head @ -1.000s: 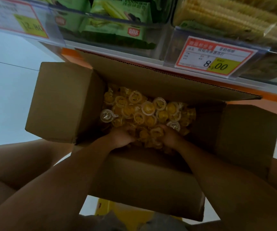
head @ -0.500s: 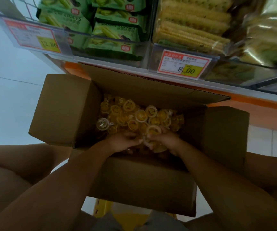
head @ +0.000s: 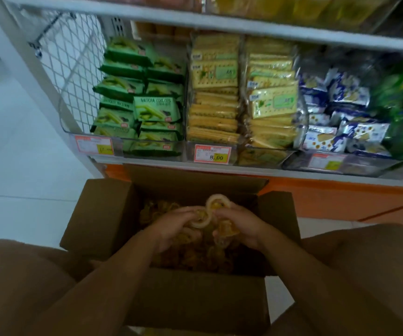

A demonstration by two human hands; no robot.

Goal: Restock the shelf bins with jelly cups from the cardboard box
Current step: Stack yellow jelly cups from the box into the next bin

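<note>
Between the person's knees, the cardboard box stands open, flaps spread, its far flap close to the orange shelf base. Jelly cups lie loose inside. Over the opening, the left hand and right hand curl their fingers round a shared heap of cups. The far shelf bins hold green matcha cookie packs at left, yellow crackers in the middle and blue packets at right. White floor lies open left of the box.

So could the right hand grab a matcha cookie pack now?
Probably not yet: the right hand is full of jelly cups, though the way to the matcha cookie packs looks open.
</note>
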